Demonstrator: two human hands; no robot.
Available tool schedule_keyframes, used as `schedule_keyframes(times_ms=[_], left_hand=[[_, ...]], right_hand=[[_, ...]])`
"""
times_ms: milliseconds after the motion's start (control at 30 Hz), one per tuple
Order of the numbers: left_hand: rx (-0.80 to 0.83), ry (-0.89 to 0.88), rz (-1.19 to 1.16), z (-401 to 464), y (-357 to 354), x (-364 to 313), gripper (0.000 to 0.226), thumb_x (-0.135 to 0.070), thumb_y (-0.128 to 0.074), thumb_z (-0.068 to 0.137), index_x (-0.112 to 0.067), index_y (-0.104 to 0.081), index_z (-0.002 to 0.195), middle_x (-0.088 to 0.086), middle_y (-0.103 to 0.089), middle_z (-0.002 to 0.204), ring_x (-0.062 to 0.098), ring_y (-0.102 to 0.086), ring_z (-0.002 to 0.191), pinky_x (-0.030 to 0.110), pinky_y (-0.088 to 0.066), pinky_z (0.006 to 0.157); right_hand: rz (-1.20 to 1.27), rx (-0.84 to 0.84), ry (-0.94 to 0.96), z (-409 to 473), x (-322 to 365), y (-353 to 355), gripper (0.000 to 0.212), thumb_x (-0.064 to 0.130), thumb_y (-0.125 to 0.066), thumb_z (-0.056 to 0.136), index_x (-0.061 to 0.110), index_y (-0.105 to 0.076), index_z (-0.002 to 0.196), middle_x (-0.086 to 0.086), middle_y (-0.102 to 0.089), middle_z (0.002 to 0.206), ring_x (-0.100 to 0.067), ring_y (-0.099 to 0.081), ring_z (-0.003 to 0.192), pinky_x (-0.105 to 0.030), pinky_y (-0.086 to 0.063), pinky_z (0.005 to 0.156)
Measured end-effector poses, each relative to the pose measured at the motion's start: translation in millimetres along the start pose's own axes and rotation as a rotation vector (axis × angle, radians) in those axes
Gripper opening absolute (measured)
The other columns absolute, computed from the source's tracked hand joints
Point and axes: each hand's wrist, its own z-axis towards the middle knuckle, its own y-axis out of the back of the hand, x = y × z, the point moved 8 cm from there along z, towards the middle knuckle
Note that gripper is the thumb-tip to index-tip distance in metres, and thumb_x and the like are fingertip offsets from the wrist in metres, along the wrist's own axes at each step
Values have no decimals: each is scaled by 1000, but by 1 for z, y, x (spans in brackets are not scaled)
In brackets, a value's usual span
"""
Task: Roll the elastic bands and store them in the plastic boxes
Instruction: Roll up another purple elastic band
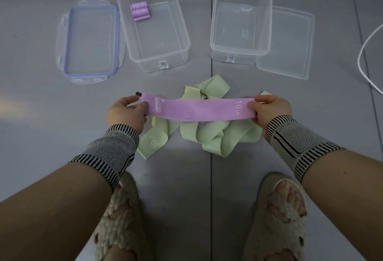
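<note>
A purple elastic band marked 10 LB is stretched flat between my hands, above the floor. My left hand pinches its left end and my right hand pinches its right end. Under it lies a heap of pale green bands, one marked 30 LB. The left clear plastic box holds rolled purple bands in its far left corner. The right clear box holds nothing that I can see.
A blue-rimmed lid lies left of the left box. A clear lid lies right of the right box. A white cable curves at the right edge. My sandalled feet stand on the grey floor below the heap.
</note>
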Motion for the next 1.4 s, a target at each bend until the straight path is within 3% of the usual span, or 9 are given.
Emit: schedule_keyframes(times_ms=[167,300,467,633,867,967,1100,1300,1400], left_hand=[[41,23,-115,2,0,-1,27,-5,-63,84,-15,-61,109,2,-65,82,12,-60,64,24,-52,62],[85,25,-134,1,-4,-1,25,-3,-62,84,-14,-62,107,3,-68,90,13,-62,70,24,-52,64],[122,33,-154,2,-9,1,22,-7,-67,82,-14,-66,103,1,-65,79,12,-59,66,25,-51,65],[108,47,-176,4,-9,1,10,-11,-68,81,-18,-66,89,4,-68,83,16,-63,72,25,-49,63],[111,27,-124,4,-13,2,11,-9,-64,85,-20,-62,82,3,-68,80,10,-67,71,24,-48,61],[112,6,-66,5,-17,4,9,-14,-66,84,-21,-63,80,2,-67,79,16,-65,76,31,-52,70],[75,5,89,11,-20,11,10,-24,-71,79,-22,-62,83,3,-68,93,21,-66,88,40,-55,85],[8,11,236,9,-23,11,28,-31,-64,85,-14,-64,106,4,-68,97,21,-62,83,30,-50,75],[27,40,245,9,-27,8,23,-30,-65,85,-15,-66,102,4,-66,92,18,-59,75,26,-46,68]], right_hand=[[18,-138,47,2,11,15,20,6,-64,78,24,-65,86,4,-65,78,-22,-68,81,-42,-58,79],[29,-112,50,3,8,12,21,4,-64,79,25,-64,83,2,-66,82,-22,-67,84,-42,-57,82],[45,-91,42,4,5,7,22,6,-67,78,27,-63,73,3,-66,80,-21,-67,84,-43,-57,83],[55,-97,51,3,7,10,21,6,-67,79,27,-63,74,2,-66,80,-20,-67,83,-42,-57,83],[57,-85,46,0,7,10,22,6,-67,78,26,-63,72,4,-66,78,-20,-67,82,-43,-57,84],[46,-78,49,-1,9,8,22,6,-67,78,26,-63,70,4,-65,76,-20,-66,80,-44,-56,83],[29,-79,52,-3,9,7,21,6,-67,78,26,-63,69,4,-64,74,-21,-66,79,-45,-56,83],[-8,-89,75,-5,11,8,21,6,-67,79,26,-62,71,4,-63,72,-20,-64,76,-44,-56,83],[-9,-82,68,-5,11,7,23,6,-67,79,26,-61,70,4,-63,73,-20,-64,77,-44,-56,83]])
